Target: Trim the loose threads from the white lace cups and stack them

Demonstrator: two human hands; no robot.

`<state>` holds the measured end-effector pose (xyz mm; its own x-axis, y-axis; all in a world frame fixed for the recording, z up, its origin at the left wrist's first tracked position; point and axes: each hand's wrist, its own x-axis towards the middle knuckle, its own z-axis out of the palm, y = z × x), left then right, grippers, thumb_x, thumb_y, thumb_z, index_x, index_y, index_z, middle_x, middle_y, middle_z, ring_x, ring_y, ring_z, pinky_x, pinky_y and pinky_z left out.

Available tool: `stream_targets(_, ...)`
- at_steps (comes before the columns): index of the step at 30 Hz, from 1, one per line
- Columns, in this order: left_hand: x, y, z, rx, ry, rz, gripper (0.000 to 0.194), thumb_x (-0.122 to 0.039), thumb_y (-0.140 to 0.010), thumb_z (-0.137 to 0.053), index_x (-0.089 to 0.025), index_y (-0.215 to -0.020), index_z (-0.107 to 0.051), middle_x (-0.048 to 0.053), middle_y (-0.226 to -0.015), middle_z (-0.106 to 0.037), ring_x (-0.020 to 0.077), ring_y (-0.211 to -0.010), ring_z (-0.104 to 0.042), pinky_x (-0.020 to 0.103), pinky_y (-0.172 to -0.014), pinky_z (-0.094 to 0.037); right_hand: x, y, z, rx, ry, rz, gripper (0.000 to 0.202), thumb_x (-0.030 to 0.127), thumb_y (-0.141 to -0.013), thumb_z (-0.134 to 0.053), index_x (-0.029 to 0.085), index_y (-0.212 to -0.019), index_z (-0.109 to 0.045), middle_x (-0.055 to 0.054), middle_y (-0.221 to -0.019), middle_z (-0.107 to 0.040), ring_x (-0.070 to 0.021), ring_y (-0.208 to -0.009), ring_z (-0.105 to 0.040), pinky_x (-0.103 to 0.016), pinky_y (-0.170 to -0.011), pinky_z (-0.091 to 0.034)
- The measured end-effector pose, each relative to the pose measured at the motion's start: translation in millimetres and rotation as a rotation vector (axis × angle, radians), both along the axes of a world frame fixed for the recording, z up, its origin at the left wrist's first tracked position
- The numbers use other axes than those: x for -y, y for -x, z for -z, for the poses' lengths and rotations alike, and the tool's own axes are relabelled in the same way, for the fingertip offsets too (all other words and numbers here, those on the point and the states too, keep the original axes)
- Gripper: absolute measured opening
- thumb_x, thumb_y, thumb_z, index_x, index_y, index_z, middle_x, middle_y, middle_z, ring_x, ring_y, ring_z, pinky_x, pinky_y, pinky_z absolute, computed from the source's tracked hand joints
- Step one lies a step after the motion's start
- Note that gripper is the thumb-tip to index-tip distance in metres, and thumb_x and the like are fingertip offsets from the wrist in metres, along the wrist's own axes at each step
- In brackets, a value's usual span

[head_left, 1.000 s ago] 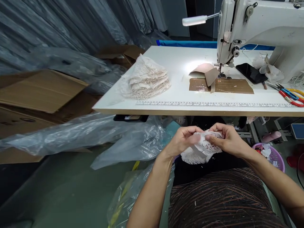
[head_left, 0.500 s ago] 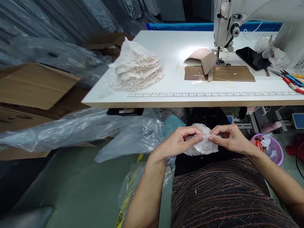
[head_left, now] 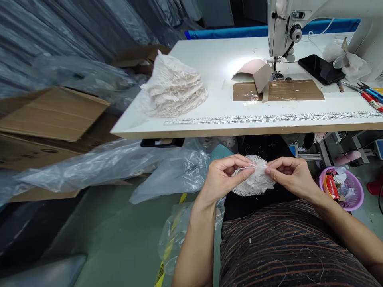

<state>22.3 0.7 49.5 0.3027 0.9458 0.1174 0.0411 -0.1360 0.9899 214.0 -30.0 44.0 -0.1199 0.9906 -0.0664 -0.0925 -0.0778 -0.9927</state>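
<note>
A round white lace piece (head_left: 254, 184) hangs over my lap, below the table's front edge. My left hand (head_left: 229, 175) pinches its upper edge between thumb and fingers. On the other side, my right hand (head_left: 289, 173) pinches the same edge, a short gap away from my left. A pile of cream lace pieces (head_left: 176, 87) lies on the left part of the white table (head_left: 215, 59). Beyond my hands, the sewing machine (head_left: 279, 32) has its needle over the table beside brown cardboard strips (head_left: 295, 91).
On the table's right are a black phone (head_left: 321, 69), snips (head_left: 369, 95) and crumpled plastic (head_left: 351, 65). A purple basket (head_left: 357, 199) with scraps stands at lower right. Cardboard boxes (head_left: 54, 113) and clear plastic sheeting (head_left: 98, 159) lie at left.
My hands are slightly farther apart on the lace edge, my left having shifted a little left. The view has turned slightly, so the boxes and basket appear farther right.
</note>
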Motion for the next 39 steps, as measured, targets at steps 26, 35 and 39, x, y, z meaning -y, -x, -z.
stream_targets(26,-5.1,2.9,8.2,-0.057,0.172,-0.078,0.05,-0.044,-0.068,-0.084,-0.016,-0.1,-0.058,0.005,-0.077,-0.077,0.0149,-0.062,-0.067,0.025,-0.059,-0.05,-3.2,1.1,30.5,-0.102,0.053,0.023,0.044,0.057,-0.06,-0.084,0.019,-0.072,-0.066,-0.002,-0.077,-0.069,-0.0125,-0.068,-0.061,-0.028,-0.064,-0.054)
stream_targets(35,-8.8,7.5,12.6,-0.04,0.244,-0.083,0.05,-0.045,-0.064,-0.087,-0.016,-0.096,-0.06,0.006,-0.079,-0.077,0.017,-0.065,-0.07,0.026,-0.061,-0.053,-5.8,-1.9,32.6,-0.066,0.092,0.086,0.044,0.057,-0.054,-0.086,0.018,-0.066,-0.068,-0.003,-0.071,-0.071,-0.0129,-0.063,-0.062,-0.028,-0.06,-0.053)
stream_targets(39,-10.1,5.4,14.2,-0.025,0.297,-0.01,0.052,-0.044,-0.063,-0.087,-0.015,-0.097,-0.062,0.006,-0.079,-0.076,0.0152,-0.06,-0.067,0.023,-0.055,-0.05,-10.1,-6.9,32.6,-0.038,0.084,0.114,0.043,0.052,-0.057,-0.086,0.018,-0.071,-0.063,0.0,-0.068,-0.067,-0.0103,-0.06,-0.059,-0.025,-0.057,-0.05)
